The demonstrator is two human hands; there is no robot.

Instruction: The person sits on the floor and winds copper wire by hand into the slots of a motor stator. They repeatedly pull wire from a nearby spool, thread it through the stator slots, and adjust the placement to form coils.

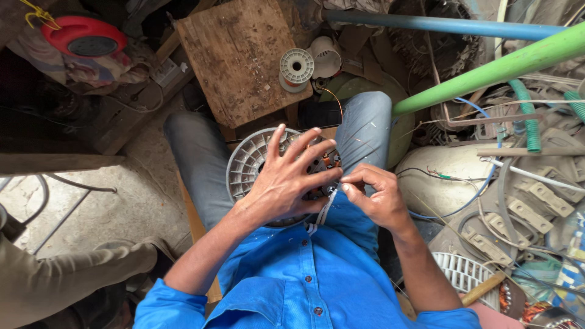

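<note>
Below, on the person's lap between the blue-jeaned knees, sat a round grey ribbed plastic motor housing (pixel 250 159) holding copper windings (pixel 329 161) at its centre, largely hidden by the hand over it. The left hand (pixel 286 180) lay spread flat across the housing, fingers fanned wide, grip released, palm pressing down on it. The right hand (pixel 376 196) sat just beside it on the right knee, fingertips (pixel 348 181) pinched together, grip clenched on a fine strand of wire (pixel 341 109) that rose in a thin curve toward the spool above. A white cord (pixel 325 210) hung below the left hand's little finger.

Beyond the knees stood a worn square wooden board (pixel 237 58), serving as a tabletop, carrying a white plastic wire spool (pixel 296 67) at its near right corner, with a cream ribbed plastic cone (pixel 326 56) touching the spool's far side.

To the right, a green plastic pipe (pixel 493 70) and a blue plastic pipe (pixel 445 24) crossed over a heap of grey brackets, cables and a green coiled hose (pixel 529 116). A white slotted fan cover (pixel 463 273) lay near the right elbow. A red round reel (pixel 84 35) sat far left. Another person's khaki trouser leg (pixel 55 277) filled the lower left corner.
</note>
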